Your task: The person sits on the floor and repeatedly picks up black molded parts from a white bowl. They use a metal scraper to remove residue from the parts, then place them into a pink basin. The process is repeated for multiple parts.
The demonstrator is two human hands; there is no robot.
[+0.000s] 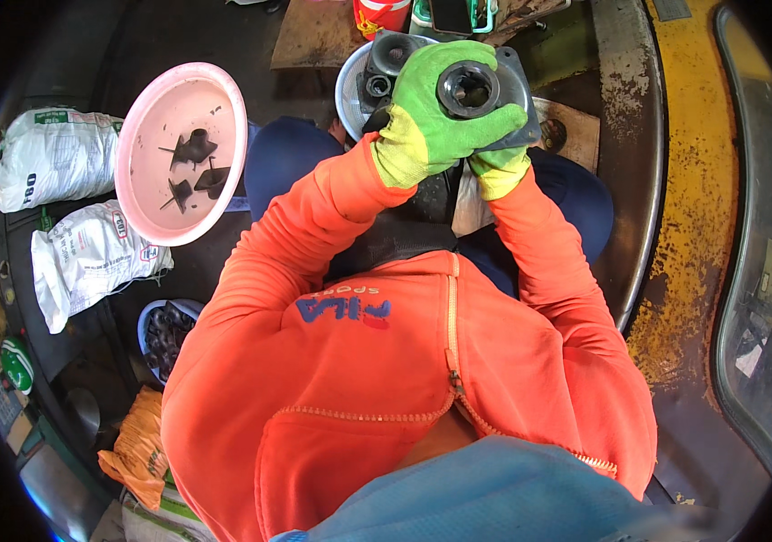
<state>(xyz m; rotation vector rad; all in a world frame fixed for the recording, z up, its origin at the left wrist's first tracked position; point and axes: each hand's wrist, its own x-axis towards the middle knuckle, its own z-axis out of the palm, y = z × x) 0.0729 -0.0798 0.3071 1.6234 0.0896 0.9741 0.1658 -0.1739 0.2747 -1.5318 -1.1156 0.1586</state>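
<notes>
My left hand [435,113], in a green and yellow glove, is closed round a black plastic housing [519,86] with a square flange and a round collar. Its fingers lie over the far side of the collar and its thumb along the near side. Just below the housing is my right hand [500,172], gloved alike; its fingers are hidden behind the part. Beyond my left wrist, similar black housings [392,56] with round openings sit in a pale blue basin [347,95].
To the left, a pink basin [137,167] holds several black finned pieces [194,147]. White sacks [65,163] stand beside it. A small blue basin [147,339] of dark parts and an orange bag [139,443] lie nearer. At the right runs a worn yellow metal edge [688,181].
</notes>
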